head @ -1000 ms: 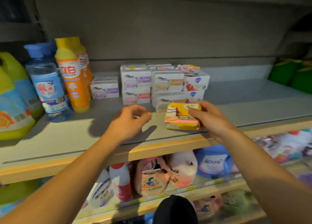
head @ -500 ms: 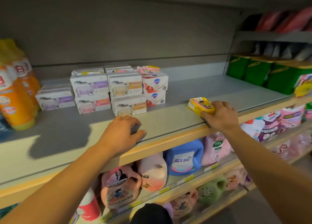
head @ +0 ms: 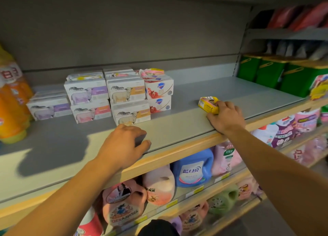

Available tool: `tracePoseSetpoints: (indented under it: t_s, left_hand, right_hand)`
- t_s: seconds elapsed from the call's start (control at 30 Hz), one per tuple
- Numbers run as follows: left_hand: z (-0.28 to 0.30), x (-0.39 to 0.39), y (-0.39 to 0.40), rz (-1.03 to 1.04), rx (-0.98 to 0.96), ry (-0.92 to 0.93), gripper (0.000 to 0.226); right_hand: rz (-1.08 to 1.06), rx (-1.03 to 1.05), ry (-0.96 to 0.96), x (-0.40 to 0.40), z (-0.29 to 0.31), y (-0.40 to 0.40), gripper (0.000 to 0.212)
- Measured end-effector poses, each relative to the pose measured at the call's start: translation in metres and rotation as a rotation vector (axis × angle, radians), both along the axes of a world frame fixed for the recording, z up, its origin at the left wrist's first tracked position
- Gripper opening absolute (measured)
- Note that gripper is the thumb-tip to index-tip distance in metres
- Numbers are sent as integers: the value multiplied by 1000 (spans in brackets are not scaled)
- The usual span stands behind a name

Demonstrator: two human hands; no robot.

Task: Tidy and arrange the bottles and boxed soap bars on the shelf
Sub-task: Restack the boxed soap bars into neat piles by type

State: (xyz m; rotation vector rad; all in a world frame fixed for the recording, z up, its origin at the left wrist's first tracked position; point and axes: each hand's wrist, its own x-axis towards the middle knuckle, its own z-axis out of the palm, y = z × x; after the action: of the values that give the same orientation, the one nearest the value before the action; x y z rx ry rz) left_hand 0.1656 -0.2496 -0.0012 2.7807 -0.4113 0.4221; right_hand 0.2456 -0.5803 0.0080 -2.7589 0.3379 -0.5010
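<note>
A yellow soap box (head: 208,103) lies on the grey shelf (head: 186,118), right of the stacks. My right hand (head: 225,115) grips its near end, fingers curled over it. My left hand (head: 125,143) rests near the shelf's front edge, fingers loosely bent, holding nothing. White boxed soap bars (head: 106,97) with sheep pictures stand stacked at the back centre, with red-and-blue shield boxes (head: 158,95) beside them. Orange bottles (head: 10,100) stand at the far left.
Green tubs (head: 276,74) fill the neighbouring shelf at the right. Below hang rows of detergent jugs, one blue (head: 192,168), others pink (head: 122,205). A wooden strip (head: 177,154) runs along the shelf's front edge.
My right hand has set the yellow box down on the shelf and pushed it a little farther back. The view has swung right. My left hand has stayed at the front edge.
</note>
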Motion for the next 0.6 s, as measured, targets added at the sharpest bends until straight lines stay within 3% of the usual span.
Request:
tracePoseSetpoints:
  t_s: [0.1,0.27,0.47,0.6]
  left_hand:
    - [2,-1,1,-14,-61,29,48]
    - [8,-9,15,-34,-204,81,40]
    - [12,-27,97,194,-187,121,44]
    - [17,-41,166,320,-61,56,46]
  right_hand:
    - [45,-45,-87,-12,4,14,65]
    - [398,58,-205,-38,16,85,56]
    - [723,104,-191,-53,28,198,56]
    - [832,45,-194,-46,40,266,57]
